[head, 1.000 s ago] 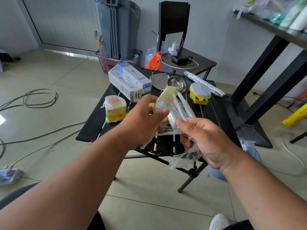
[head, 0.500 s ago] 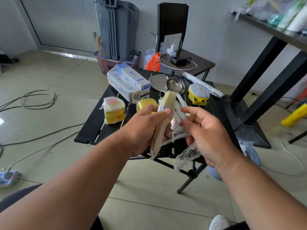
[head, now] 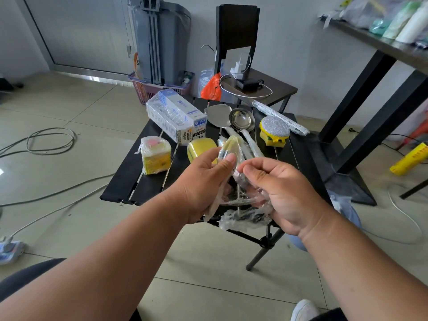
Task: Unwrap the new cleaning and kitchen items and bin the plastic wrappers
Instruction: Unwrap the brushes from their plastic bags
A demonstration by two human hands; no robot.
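Note:
My left hand grips a small pale-bristled brush above the near edge of the black folding table. Clear plastic wrap trails off the brush and hangs crumpled between both hands. My right hand pinches this wrap just right of the brush and holds the bunched part in its palm. On the table lie a wrapped yellow sponge block, a yellow sponge, a wrapped white box, a spatula, a ladle, a silver-topped yellow scourer and a long wrapped item.
A grey bin stands in a purple basket behind the table. A dark chair holds a charger and cable beside an orange bag. Cables and a power strip lie on the floor at left. Black desk legs rise at right.
The brush has dropped lower and tilted upright in my left hand. My right hand has moved up beside it, with more loose wrap now bunched beneath both hands.

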